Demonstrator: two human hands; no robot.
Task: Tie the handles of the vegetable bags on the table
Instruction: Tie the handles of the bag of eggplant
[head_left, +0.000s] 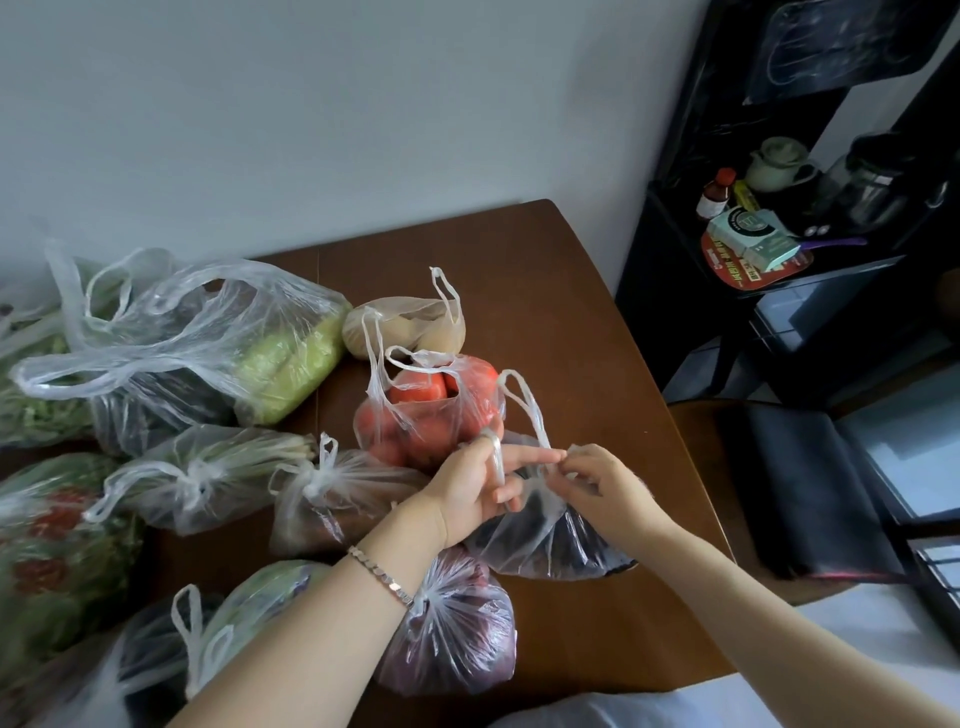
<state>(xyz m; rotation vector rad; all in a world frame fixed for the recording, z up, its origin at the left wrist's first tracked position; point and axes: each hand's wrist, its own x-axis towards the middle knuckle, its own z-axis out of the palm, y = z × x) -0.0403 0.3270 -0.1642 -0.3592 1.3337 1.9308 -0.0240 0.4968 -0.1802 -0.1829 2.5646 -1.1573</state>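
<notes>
Bag of dark vegetables (540, 540) sits near the counter's (571, 291) right edge, left hand (467, 493) hooking one handle (497, 457) round a finger, right hand (608, 493) pinching the other; thin, soft, slippery film, likely best held by those handles.

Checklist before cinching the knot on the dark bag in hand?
1. Grip of left hand on handle strip: ok, looped round a finger.
2. Grip of right hand on upright handle: ok, pinched at its base.
3. Handles crossed into a knot: cannot tell, fingers hide it.
4. Support: dark bag rests on table, ok.
5. Clearance: tomato bag crowds the left hand's fingers, not ok.
</notes>
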